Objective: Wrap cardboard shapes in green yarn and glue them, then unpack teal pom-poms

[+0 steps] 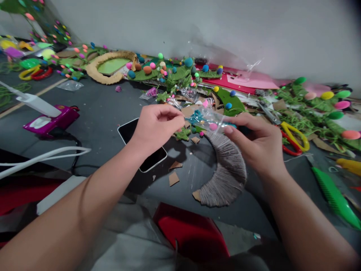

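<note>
Between my hands, above the table, is a small clear plastic bag (211, 119) with teal bits (196, 117) at its left part. My right hand (258, 143) grips the bag's right end between thumb and fingers. The fingers of my left hand (159, 128) are pinched together at its left end; what exactly lies between the tips is partly hidden. Below the bag lies a crescent wrapped in grey yarn (229, 171), bare cardboard showing at its lower tip. A phone (154, 160) lies partly under my left hand.
Red-and-yellow scissors (296, 137) and a green-handled cutter (334, 192) lie at right. Felt leaves and coloured balls (175, 71) line the wall beside a tan ring (97, 73). A purple power adapter (52, 120) with cables sits left. Cardboard scraps (174, 179) dot the tabletop.
</note>
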The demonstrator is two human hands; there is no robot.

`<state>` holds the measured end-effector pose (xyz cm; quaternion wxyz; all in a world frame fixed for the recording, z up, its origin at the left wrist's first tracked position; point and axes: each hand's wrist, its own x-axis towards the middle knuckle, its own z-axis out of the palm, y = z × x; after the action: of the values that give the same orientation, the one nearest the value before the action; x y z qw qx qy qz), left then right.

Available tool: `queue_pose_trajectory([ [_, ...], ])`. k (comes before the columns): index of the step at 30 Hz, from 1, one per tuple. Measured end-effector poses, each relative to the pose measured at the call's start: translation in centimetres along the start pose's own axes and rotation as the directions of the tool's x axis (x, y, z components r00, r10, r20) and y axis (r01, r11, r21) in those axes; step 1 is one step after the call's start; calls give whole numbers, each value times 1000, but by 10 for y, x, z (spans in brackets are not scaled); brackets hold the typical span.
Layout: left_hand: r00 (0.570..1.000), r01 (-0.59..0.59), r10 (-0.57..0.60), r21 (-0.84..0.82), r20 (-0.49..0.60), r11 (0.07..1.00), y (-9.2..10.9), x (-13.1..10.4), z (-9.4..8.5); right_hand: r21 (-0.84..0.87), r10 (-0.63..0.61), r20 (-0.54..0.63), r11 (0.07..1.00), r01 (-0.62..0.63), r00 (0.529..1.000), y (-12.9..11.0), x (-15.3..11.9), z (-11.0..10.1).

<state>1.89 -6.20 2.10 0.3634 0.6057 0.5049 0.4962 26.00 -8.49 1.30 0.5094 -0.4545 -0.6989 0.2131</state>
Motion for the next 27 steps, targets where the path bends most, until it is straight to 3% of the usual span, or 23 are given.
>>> queue_pose_trajectory([
  [4,998,49,-49,-6,-39,999,-4,12,-18,144,225,50,963,-230,973,10,2,-2],
  [7,994,108,-106,87,-25,990,-8,21,-34,382,359,134,841,-383,924,16,6,1],
  [10,991,131,-132,122,-6,984,-12,27,-40,477,422,180,753,-454,889,18,9,4],
  [14,985,162,-169,178,25,971,-13,29,-40,397,350,199,825,-402,915,13,6,3],
  [17,975,163,-207,383,76,909,-15,29,-42,260,351,201,881,-395,915,7,3,0],
  [22,978,57,-171,626,123,778,-27,31,-50,35,257,70,965,-260,964,2,1,-2],
  [24,982,28,-144,657,124,753,-32,33,-51,15,217,49,976,-218,975,6,1,1],
  [27,997,3,-51,651,55,759,-29,31,-45,123,221,141,963,-238,965,11,0,5],
])
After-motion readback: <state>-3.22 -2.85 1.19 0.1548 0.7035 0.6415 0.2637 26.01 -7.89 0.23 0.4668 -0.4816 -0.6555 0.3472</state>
